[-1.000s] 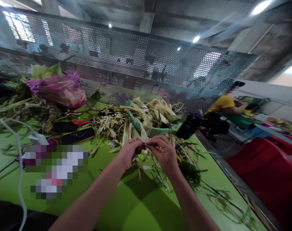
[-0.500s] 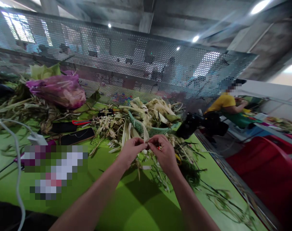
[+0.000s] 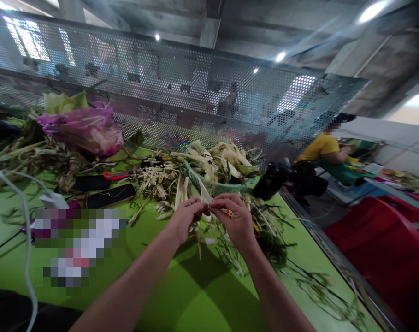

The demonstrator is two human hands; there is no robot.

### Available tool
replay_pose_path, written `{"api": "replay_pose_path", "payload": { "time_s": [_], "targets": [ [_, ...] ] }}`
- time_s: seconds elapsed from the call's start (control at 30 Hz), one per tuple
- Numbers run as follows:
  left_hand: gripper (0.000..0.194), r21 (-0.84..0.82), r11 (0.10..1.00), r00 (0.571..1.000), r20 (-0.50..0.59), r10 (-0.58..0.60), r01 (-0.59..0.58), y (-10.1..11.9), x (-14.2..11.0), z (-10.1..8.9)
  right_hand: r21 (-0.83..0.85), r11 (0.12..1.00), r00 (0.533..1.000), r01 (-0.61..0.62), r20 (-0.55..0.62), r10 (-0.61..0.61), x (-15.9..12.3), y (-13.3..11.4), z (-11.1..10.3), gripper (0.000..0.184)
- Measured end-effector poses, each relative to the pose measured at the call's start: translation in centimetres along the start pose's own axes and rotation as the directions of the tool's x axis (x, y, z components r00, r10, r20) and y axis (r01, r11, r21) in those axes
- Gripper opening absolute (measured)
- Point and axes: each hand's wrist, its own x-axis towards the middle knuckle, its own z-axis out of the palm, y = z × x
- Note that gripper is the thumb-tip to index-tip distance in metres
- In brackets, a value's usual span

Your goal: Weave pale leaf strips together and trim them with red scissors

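Note:
My left hand [image 3: 186, 217] and my right hand [image 3: 233, 216] meet above the table, thumbs and fingertips pinched close together. Between them is a pale corn husk strip [image 3: 203, 191], its pointed end rising beyond my fingers; its lower part is hidden by them. Just past my hands, a pale green plastic basket [image 3: 226, 188] holds a heap of dry husks [image 3: 212, 161]. Thin shredded husk strips [image 3: 159, 180] lie left of the basket. Green stringy strands [image 3: 273, 249] spread to the right of my right wrist.
A phone [image 3: 110, 196], a red utility knife [image 3: 117, 176] and a white charger [image 3: 53, 200] with its cable lie left. Behind them sits a pink plastic bag [image 3: 83, 129]. A black camera-like device [image 3: 273, 180] stands at the table's right edge. A person in yellow [image 3: 320, 150] sits farther right.
The husk's upper end has tilted slightly left. My fingertips have shifted a little against each other, with the left fingers more curled. Both forearms stay nearly in place.

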Motion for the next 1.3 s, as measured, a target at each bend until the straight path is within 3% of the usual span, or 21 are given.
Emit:
{"api": "replay_pose_path", "payload": {
  "time_s": [0.1,0.43,0.57,0.7,0.97,1.3],
  "targets": [
    [0.008,0.005,1.000,1.000,0.007,-0.009,0.009,-0.01,-0.03,0.03,-0.017,1.000,1.000,-0.012,0.017,0.012,0.03,0.13,0.01,0.004],
    [0.015,0.265,0.951,0.987,0.081,0.139,-0.156,0.55,-0.45,0.69,0.055,0.978,0.979,-0.202,0.039,0.200,-0.29,0.35,0.09,0.007],
    [0.016,0.282,0.946,0.987,0.071,0.146,-0.160,0.35,-0.24,0.41,0.095,0.978,0.982,-0.188,0.028,0.186,-0.39,0.34,0.12,0.009],
    [0.013,0.166,0.982,0.995,-0.003,0.096,-0.094,0.16,-0.05,0.13,0.142,0.985,0.994,-0.098,0.054,0.091,-0.32,-0.01,0.04,0.008],
    [0.007,0.046,0.998,0.999,0.003,0.037,-0.037,0.05,-0.02,0.03,0.030,0.998,0.997,-0.050,0.053,0.049,-0.09,-0.18,-0.15,0.004],
    [0.015,0.295,0.942,0.986,0.103,0.134,-0.159,0.60,-0.40,0.61,0.043,0.979,0.980,-0.200,0.014,0.199,-0.34,0.35,0.09,0.010]
  ]
}}
